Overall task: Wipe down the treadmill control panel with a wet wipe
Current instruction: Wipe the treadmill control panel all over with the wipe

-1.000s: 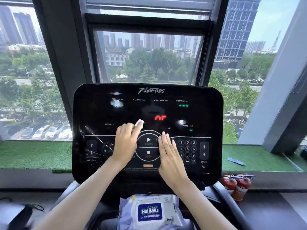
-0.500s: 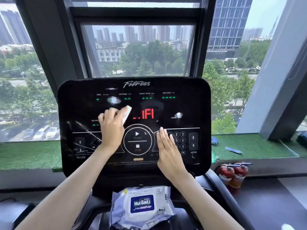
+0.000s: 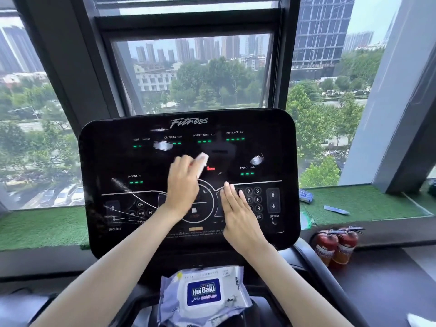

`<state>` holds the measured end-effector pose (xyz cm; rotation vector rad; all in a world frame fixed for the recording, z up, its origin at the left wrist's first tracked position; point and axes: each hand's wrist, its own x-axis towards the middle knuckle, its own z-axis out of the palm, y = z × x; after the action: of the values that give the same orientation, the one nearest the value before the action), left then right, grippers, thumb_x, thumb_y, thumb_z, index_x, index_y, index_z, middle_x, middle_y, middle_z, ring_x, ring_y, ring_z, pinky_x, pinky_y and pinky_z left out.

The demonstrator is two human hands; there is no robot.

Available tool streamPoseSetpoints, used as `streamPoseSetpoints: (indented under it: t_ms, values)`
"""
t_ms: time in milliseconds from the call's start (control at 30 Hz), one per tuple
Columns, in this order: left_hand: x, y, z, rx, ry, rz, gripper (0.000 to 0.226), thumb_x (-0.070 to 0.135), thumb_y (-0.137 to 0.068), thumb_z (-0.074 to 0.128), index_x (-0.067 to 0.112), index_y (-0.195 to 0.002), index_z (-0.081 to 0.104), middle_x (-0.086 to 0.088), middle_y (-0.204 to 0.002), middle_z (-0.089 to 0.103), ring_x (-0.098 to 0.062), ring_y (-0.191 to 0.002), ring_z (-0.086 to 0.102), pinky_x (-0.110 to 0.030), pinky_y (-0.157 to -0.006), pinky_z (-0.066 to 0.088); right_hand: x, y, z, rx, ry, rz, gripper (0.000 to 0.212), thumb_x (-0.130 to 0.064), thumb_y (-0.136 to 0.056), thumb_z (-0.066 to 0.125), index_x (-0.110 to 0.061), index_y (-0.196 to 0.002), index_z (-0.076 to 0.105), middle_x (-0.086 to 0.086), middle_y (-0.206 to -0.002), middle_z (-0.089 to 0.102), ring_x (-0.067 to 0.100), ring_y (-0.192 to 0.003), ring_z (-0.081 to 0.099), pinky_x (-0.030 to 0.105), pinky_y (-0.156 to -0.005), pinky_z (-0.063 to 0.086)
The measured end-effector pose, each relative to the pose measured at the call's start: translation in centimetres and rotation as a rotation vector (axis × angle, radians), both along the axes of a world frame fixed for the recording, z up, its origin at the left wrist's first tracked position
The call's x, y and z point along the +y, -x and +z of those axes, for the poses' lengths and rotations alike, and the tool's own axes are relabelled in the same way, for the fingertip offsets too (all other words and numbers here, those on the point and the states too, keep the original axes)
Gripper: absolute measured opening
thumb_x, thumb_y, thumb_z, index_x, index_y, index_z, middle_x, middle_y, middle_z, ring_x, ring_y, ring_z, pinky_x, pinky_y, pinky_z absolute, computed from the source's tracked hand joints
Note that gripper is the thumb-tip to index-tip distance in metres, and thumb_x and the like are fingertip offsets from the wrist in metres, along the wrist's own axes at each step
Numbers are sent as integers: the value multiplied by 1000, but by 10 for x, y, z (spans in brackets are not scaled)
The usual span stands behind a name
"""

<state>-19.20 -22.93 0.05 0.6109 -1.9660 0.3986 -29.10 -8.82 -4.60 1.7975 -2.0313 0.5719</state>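
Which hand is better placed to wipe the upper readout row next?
Left. The left hand holds the wet wipe against the control panel, just below the readout row. The right hand lies flat lower down, beside the keypad, and holds no wipe.

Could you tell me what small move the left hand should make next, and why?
Probably slide the wet wipe up-left: the left hand holds it mid-panel, and a pale smear shows beside the CALORIES readout on the control panel. The right hand lies flat by the keypad.
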Motion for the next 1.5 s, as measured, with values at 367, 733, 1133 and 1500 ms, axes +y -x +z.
streamPoseSetpoints:
  t_ms: [367, 733, 1133, 1500]
  values:
    - [19, 16, -7, -195, 71, -135, 30, 0, -87, 59, 12, -113, 66, -2, -74, 49, -17, -70, 44, -34, -68, 43, 13, -2, -14, -76, 115, -82, 71, 7, -70, 42, 7, -139, 30, 22, -149, 27, 30, -140, 21, 43, -113, 23]
    - [22, 10, -13, -509, 295, -231, 34, -3, -85, 59, 10, -116, 62, -1, -77, 50, -18, -71, 47, -29, -73, 39, 19, 2, -19, -108, 77, -192, 63, 2, -73, 28, 9, -134, 38, 25, -143, 36, 33, -135, 31, 44, -109, 12]
    - [-1, -9, 1, -600, 459, -196, 37, -10, -83, 55, 5, -116, 63, -5, -80, 56, -20, -72, 50, -32, -68, 46, 18, 3, -8, -67, 94, -157, 70, 10, -63, 56, 10, -132, 42, 27, -141, 38, 36, -134, 33, 48, -107, 32]
    - [-1, -1, 14, -533, 227, -140, 25, 10, -95, 47, 7, -116, 61, 0, -92, 57, -22, -83, 54, -36, -76, 50, 19, 19, -1, -31, 51, -200, 75, 8, -64, 58, 8, -136, 37, 25, -145, 33, 33, -137, 27, 43, -110, 12]
